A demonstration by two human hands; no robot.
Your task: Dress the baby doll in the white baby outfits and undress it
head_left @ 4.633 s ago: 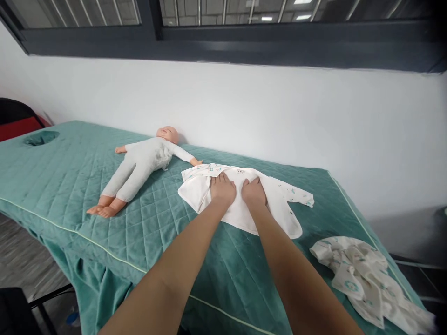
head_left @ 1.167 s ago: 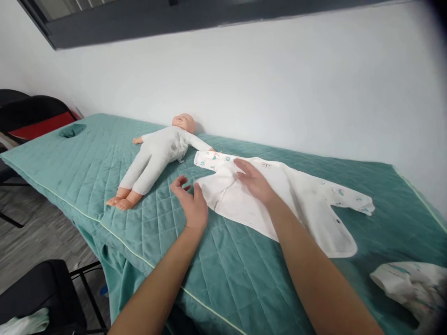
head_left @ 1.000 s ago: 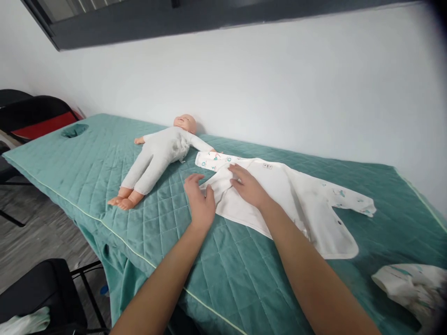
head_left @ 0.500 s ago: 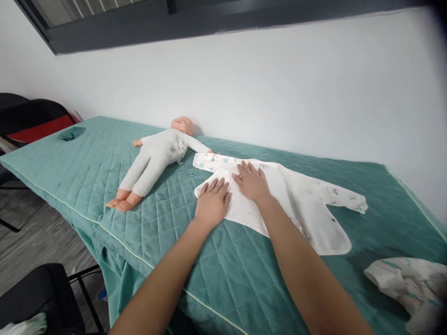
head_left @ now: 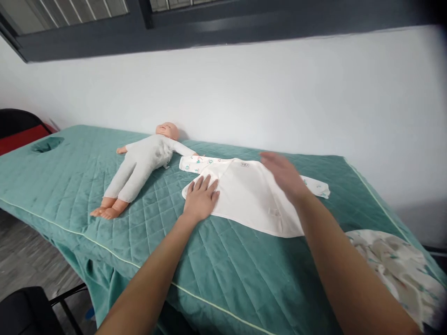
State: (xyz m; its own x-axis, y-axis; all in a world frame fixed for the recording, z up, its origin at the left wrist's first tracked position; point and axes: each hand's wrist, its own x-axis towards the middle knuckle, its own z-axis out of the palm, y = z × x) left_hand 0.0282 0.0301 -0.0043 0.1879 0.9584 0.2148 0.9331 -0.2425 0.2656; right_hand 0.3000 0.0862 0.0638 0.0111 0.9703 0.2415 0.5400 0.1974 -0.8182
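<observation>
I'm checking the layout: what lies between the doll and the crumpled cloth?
In the head view: the shirt, spread out with the left hand on it, then green cover, with the right forearm across that stretch.

A white wall (head_left: 223,93) runs below a dark-framed window (head_left: 209,28).

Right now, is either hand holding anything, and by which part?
Nothing is gripped: the left hand lies flat on the white shirt near one edge; the right hand, blurred and open, is over the other side.

Neck print (head_left: 245,164): small dark marks at twelve o'clock on the white long-sleeved cloth shirt (head_left: 240,195), unreadable.
Pale rectangular tag (head_left: 274,212): at four o'clock, unreadable.
</observation>
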